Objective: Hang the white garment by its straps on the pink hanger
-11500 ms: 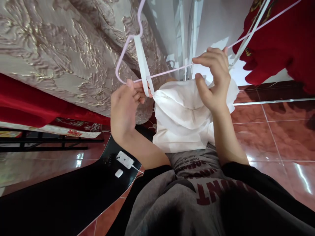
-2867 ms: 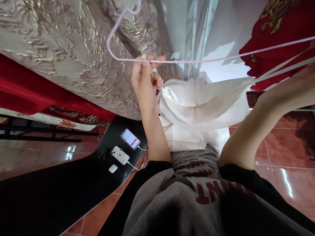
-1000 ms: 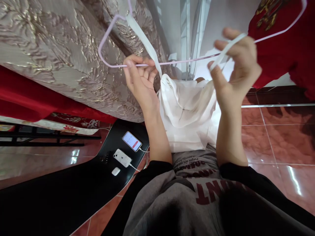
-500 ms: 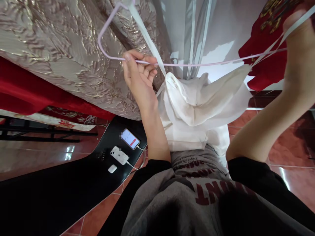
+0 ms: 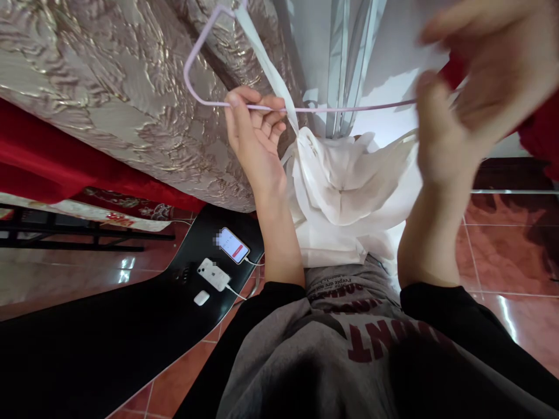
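My left hand [image 5: 259, 131] pinches the bottom bar of a thin lilac clothes hanger [image 5: 349, 109] near its left corner. A white strap [image 5: 266, 64] loops over the hanger's left side and runs down beside my fingers to a sheer white garment [image 5: 349, 180], which hangs in folds before my body. On the right, my right hand [image 5: 476, 99] is blurred by motion, fingers apart, with nothing visible held in it. It covers the hanger's right end and the garment's right upper corner.
Embossed beige-gold fabric [image 5: 109, 87] and red cloth [image 5: 65, 157] hang at left. A black bench [image 5: 109, 326] bears two phones [image 5: 233, 245] on cables and a small white case [image 5: 201, 298]. Grey-white sheeting [image 5: 305, 35] stands behind the hanger. Red tiles [image 5: 515, 250] cover the floor.
My right hand has come inward and left from the far upper right, letting go of the strap there, and its fingers have spread. My left hand and the hanger have shifted slightly right.
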The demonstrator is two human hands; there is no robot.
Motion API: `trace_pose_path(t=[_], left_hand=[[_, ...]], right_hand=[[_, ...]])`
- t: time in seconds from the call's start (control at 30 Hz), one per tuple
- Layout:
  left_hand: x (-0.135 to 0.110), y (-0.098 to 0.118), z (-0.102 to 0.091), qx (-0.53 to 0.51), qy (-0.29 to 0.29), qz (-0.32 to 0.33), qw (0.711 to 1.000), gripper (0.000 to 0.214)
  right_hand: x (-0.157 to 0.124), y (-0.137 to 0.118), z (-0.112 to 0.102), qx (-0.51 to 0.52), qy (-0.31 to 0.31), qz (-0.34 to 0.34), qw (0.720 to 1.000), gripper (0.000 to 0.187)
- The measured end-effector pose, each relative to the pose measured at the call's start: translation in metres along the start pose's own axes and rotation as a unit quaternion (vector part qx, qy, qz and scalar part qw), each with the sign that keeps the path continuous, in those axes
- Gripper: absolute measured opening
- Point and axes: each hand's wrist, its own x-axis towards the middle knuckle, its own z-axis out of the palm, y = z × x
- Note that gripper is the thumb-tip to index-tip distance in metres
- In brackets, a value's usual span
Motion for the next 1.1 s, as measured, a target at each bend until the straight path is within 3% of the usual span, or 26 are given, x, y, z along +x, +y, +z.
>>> trace_pose_path(t=[0.07,0.13,0.3,0.47,0.53,0.63,0.73,0.9,1.0,1.1], left_hand=[[0.000,-0.002,-0.001,0.014,-0.003,-0.006,1.000,0.027],[0.000,-0.006,-0.001,0.025,-0.007,-0.023,0.999,0.031],[-0.008,-0.008,-0.006,0.077,-0.093,-0.056,0.991,0.022],[-0.017,0.032,-0.027,0.228,-0.174,-0.023,0.958,0.029],[-0.017,0.052,-0.030,0.224,-0.159,-0.024,0.961,0.032],[-0.008,0.067,-0.026,0.128,-0.127,-0.038,0.983,0.047],[0.004,0.061,-0.020,0.034,-0.096,0.016,0.995,0.059],[0.013,0.035,-0.030,0.030,-0.004,0.137,0.990,0.038],[0.009,0.026,-0.035,0.040,0.032,0.070,0.996,0.029],[0.002,0.020,-0.024,0.030,-0.061,-0.044,0.997,0.024]], right_hand=[[-0.008,0.003,0.012,-0.060,-0.069,-0.064,0.994,0.025],[-0.013,0.006,0.020,-0.112,-0.109,-0.043,0.987,0.026],[-0.016,0.009,0.024,-0.142,-0.072,0.006,0.987,0.018],[-0.020,0.015,0.021,-0.141,-0.007,0.004,0.990,0.021],[-0.021,0.016,0.021,-0.135,0.013,0.003,0.991,0.023],[-0.022,0.014,0.025,-0.135,0.006,0.008,0.991,0.023],[-0.024,0.010,0.027,-0.139,-0.031,0.008,0.990,0.023],[-0.025,0.009,0.025,-0.122,-0.060,0.003,0.991,0.026],[-0.027,0.006,0.026,-0.112,-0.059,0.005,0.992,0.026],[-0.028,-0.002,0.030,-0.115,-0.070,-0.008,0.991,0.029]])
